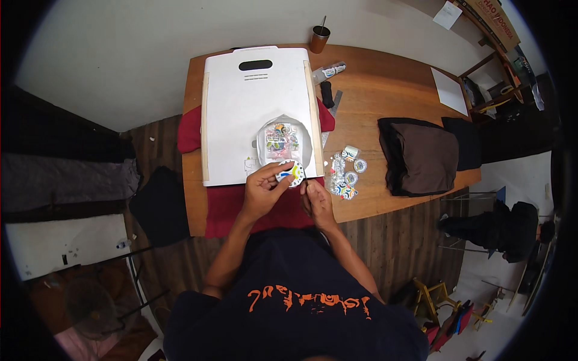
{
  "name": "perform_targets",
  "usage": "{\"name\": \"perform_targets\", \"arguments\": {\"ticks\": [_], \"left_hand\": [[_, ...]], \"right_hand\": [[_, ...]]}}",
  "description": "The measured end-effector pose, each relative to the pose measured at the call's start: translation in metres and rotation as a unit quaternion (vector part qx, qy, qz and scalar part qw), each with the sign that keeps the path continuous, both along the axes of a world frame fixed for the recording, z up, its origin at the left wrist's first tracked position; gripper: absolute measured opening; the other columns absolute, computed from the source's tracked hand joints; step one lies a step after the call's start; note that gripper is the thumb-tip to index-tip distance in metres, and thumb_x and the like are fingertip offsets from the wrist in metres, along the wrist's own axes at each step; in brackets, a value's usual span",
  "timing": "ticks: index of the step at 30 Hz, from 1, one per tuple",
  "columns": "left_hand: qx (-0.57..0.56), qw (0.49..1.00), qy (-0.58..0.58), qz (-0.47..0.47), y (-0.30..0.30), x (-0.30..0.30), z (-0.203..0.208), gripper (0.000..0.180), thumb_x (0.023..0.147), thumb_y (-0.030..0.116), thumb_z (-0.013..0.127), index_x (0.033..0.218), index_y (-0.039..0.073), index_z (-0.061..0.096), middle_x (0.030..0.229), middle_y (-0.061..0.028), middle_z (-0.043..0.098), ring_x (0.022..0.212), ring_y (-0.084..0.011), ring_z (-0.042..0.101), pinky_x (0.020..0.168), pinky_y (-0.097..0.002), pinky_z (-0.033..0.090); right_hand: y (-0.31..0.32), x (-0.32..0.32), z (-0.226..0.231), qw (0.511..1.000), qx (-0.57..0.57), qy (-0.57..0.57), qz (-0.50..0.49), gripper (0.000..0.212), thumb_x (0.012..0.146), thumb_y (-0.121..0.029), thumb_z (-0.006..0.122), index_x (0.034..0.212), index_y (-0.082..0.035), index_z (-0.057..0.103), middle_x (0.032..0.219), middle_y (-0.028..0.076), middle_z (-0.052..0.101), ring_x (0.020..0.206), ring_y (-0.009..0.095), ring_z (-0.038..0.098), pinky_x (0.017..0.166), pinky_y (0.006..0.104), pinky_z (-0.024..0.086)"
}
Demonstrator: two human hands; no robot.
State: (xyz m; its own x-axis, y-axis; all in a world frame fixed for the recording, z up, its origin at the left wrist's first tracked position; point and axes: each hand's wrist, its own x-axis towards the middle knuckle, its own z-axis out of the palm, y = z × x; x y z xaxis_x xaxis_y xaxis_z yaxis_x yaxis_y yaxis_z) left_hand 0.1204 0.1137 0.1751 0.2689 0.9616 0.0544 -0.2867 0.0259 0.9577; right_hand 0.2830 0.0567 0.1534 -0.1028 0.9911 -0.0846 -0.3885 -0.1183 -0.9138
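Note:
My left hand (261, 191) pinches a round white piece with a blue, green and yellow print (290, 175) between thumb and fingers. At its right edge, my right hand (318, 203) is closed on a slim dark tool (306, 179), too small to tell its kind. Both hands are over the near edge of a large white board (232, 114) with a dark oval slot at its far end. Just beyond the hands, a pale round container (261, 135) on the board holds printed clear and coloured pieces (283, 141).
Red cloth (223, 210) lies under the board on the wooden table (367, 78). To the right are several printed rolls and scraps (343, 177), then folded dark and brown cloth (421, 156). A brown cup (320, 39) stands at the back. Another person (500, 231) is at far right.

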Motion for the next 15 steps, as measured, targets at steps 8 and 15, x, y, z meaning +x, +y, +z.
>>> {"name": "perform_targets", "arguments": {"ticks": [8,15], "left_hand": [[-0.003,1.0,0.002,0.001,-0.0001,-0.0016,-0.0011,0.034,0.087,-0.013,0.064,0.12,-0.007,0.063,0.113,-0.0115,0.062,0.097,-0.0116,0.063,0.08,-0.0203,0.052],[0.008,1.0,0.009,-0.006,0.0012,-0.0019,-0.0004,0.033,0.087,-0.012,0.064,0.12,-0.007,0.063,0.112,-0.0111,0.063,0.096,-0.0108,0.062,0.078,-0.0199,0.051]], "right_hand": [[-0.0019,0.0005,-0.0095,1.0,-0.02,0.015,0.008,0.032,0.105,-0.036,0.043,0.095,-0.007,0.051,0.055,-0.007,0.035,0.043,0.003,0.026,0.041,0.021,0.02],[-0.001,0.0021,-0.008,1.0,-0.023,0.011,0.012,0.031,0.105,-0.035,0.043,0.095,-0.007,0.051,0.055,-0.006,0.035,0.043,0.003,0.027,0.041,0.0211,0.021]]}}
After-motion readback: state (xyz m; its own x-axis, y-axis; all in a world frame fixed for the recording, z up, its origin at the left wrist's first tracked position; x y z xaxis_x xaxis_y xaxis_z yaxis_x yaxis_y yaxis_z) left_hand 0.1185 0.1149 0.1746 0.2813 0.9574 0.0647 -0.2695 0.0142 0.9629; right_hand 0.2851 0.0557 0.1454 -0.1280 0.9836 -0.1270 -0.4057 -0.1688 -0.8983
